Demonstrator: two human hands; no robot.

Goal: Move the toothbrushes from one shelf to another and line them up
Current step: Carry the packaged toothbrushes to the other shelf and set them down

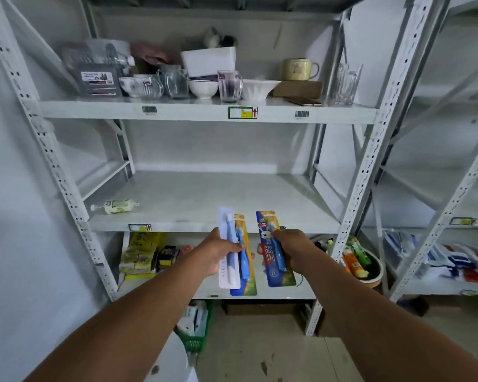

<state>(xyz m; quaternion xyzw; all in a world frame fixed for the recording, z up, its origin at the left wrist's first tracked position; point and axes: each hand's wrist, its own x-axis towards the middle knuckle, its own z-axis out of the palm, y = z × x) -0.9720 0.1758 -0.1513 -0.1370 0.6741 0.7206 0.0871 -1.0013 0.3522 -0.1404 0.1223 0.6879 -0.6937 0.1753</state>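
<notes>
My left hand (pixel 218 250) grips two packaged toothbrushes together: a white pack (pixel 226 224) in front and a yellow-backed pack with a blue brush (pixel 246 274) behind it. My right hand (pixel 293 248) holds a blue pack with a cartoon rabbit (pixel 268 232). Both hands hold the packs upright, just in front of the middle shelf's front edge (pixel 193 224). That middle shelf (pixel 204 194) is bare apart from one small item at its left.
A small pale packaged item (pixel 116 206) lies on the middle shelf's left. Glasses, bowls and a mug (pixel 298 68) crowd the top shelf. The lower shelf holds yellow boxes (pixel 141 257) and a bowl of tubes (pixel 362 266). A green basket (pixel 196 323) sits on the floor.
</notes>
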